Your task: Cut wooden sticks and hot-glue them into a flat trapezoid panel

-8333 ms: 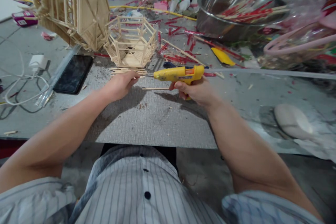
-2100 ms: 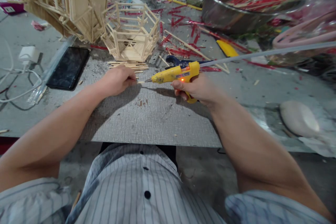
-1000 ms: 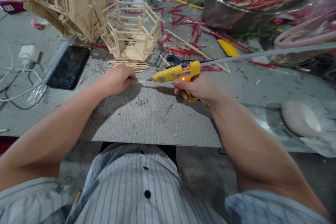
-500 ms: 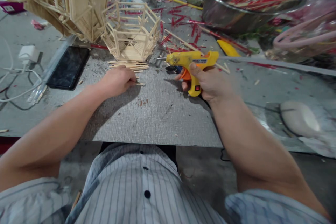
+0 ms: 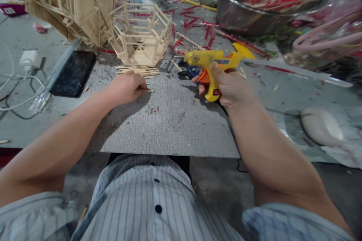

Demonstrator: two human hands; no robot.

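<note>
Yellow glue gun (image 5: 198, 58) gripped in my right hand (image 5: 234, 86), I see on my feed the left hand (image 5: 126, 86) pinching a small stick (image 5: 151, 90) near the stick pile (image 5: 141, 70).

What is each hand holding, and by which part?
Right hand: glue gun, by its handle. Left hand: a stick, its right end showing, the gripped part hidden.

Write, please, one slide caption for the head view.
Right hand holds a yellow glue gun; left hand holds a thin stick near a wooden frame.
</note>
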